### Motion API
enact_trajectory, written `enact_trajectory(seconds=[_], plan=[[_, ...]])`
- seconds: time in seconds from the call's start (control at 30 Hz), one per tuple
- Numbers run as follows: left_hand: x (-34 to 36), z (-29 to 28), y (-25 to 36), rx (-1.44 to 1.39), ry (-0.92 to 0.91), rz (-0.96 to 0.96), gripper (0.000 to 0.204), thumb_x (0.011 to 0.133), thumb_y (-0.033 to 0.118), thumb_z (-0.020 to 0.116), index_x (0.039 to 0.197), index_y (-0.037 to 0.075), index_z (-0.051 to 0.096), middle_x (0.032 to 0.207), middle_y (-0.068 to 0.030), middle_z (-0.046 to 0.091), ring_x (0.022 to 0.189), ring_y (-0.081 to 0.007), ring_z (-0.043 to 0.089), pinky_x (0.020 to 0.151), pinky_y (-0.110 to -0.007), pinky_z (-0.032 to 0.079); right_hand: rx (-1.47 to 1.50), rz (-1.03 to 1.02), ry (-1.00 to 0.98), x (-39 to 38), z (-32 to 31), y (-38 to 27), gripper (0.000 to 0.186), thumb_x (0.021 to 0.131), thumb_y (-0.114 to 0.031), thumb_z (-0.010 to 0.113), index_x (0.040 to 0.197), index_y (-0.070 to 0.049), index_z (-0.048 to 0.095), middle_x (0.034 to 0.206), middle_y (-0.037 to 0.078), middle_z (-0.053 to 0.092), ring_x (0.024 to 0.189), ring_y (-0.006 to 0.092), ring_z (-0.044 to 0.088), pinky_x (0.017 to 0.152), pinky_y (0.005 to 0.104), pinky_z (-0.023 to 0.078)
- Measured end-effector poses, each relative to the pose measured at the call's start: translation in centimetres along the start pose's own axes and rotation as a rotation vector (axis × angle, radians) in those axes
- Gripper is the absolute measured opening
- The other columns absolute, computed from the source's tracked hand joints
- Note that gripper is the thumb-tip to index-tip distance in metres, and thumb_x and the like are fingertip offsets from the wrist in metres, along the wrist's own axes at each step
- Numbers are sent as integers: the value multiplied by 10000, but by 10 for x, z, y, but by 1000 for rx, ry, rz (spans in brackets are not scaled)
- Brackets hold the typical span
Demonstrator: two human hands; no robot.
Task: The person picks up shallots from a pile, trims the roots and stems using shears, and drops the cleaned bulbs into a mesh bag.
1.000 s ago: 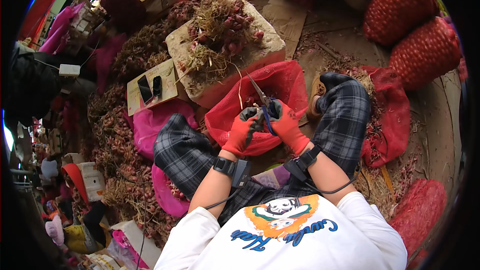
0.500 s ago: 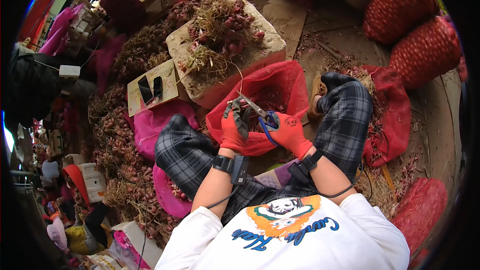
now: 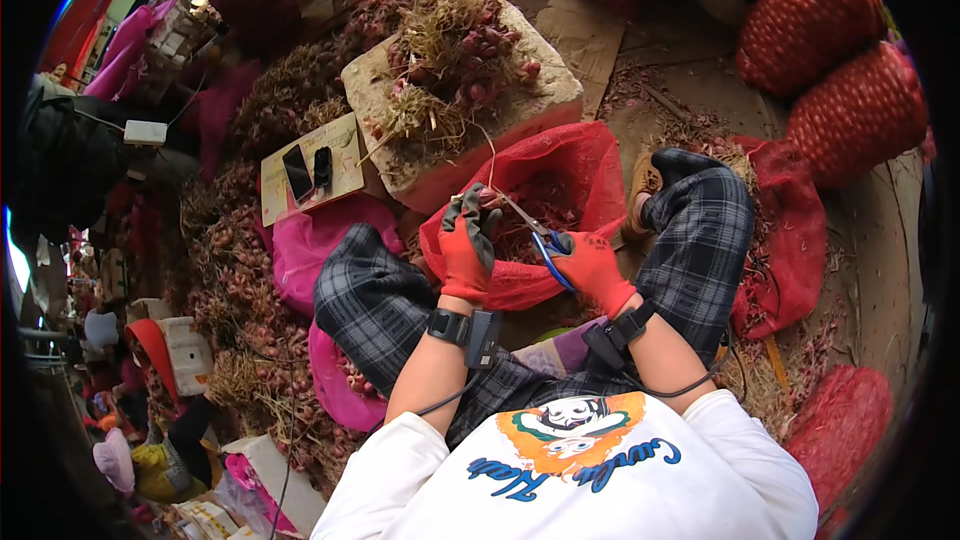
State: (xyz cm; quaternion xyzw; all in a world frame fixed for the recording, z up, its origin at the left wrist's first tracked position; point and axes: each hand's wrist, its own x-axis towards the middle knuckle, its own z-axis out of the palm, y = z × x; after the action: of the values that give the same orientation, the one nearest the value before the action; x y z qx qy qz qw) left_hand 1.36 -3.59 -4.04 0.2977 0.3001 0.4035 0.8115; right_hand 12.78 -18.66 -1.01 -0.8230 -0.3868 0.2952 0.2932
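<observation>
The scissors (image 3: 537, 233), with blue handles and metal blades, are near the centre of the frame, their blades pointing up and left. The right hand (image 3: 594, 268), in a red glove, is clamped on the handles. Just left of it, the left hand (image 3: 466, 250), in a red glove with grey fingers, is closed at the fingertips on a small reddish onion (image 3: 487, 197), partly hidden by the fingers; the blade tips lie near it. Whether the blades are parted is too small to tell.

Behind the hands, a red mesh bag (image 3: 600, 180) stands with its mouth spread, bits of onion inside. Above it, a pale block (image 3: 552, 70) carries a pile of onions (image 3: 470, 55) with dry stalks. Left of the block, a phone (image 3: 298, 173) and another small dark object (image 3: 322, 167) rest on a yellowish board (image 3: 347, 152). Below the board lies a pink bag (image 3: 300, 255), beside a long heap of onions (image 3: 225, 250) running down the left of the frame.

Plaid trouser legs (image 3: 385, 285) flank the red bag. Two full red sacks (image 3: 805, 20) sit at the upper right, and another red bag (image 3: 790, 250) lies below them. A white shirt (image 3: 420, 490) fills the lower middle.
</observation>
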Motion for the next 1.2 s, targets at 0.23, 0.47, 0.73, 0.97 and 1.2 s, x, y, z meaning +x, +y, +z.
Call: enact_trajectory(seconds=[0.23, 0.47, 0.73, 0.97, 1.2], plan=[[-14, 15, 6, 249, -54, -94, 208, 914, 97, 490, 1068, 37, 617, 920, -21, 636, 758, -92, 606, 649, -226, 503, 510, -198, 261, 4, -8, -13, 345, 750, -150, 693, 1044, -12, 576, 909, 106, 655, 833, 196, 643, 778, 302, 487], [-36, 21, -16, 633, -48, -65, 159, 842, 71, 565, 970, -11, 611, 797, -20, 620, 648, -83, 567, 579, -230, 480, 520, -372, 242, 15, -4, -15, 387, 730, -106, 700, 1071, -14, 542, 936, 134, 627, 873, 249, 627, 783, 331, 481], [-38, 19, -16, 537, -119, -3, 180, 863, 45, 505, 1006, 0, 604, 850, -27, 619, 692, -83, 568, 624, -235, 497, 240, -265, 378, 27, 17, 13, 398, 693, -113, 710, 1047, -25, 551, 905, 151, 628, 851, 294, 621, 738, 346, 481], [-31, 20, -6, 330, -138, -166, 232, 886, 24, 465, 1073, 1, 600, 936, -15, 611, 786, -65, 559, 687, -222, 494, 927, -47, 204, 27, 11, 4, 272, 769, -65, 659, 1018, -19, 559, 875, 47, 632, 821, 137, 596, 722, 281, 483], [-33, 16, 0, 538, -337, 8, 244, 924, 108, 479, 1119, 13, 591, 1024, -33, 614, 891, -96, 573, 782, -253, 490, 1008, -23, 132, 19, 1, -3, 218, 780, -54, 646, 984, -34, 573, 822, 22, 626, 713, 94, 577, 638, 249, 470]])
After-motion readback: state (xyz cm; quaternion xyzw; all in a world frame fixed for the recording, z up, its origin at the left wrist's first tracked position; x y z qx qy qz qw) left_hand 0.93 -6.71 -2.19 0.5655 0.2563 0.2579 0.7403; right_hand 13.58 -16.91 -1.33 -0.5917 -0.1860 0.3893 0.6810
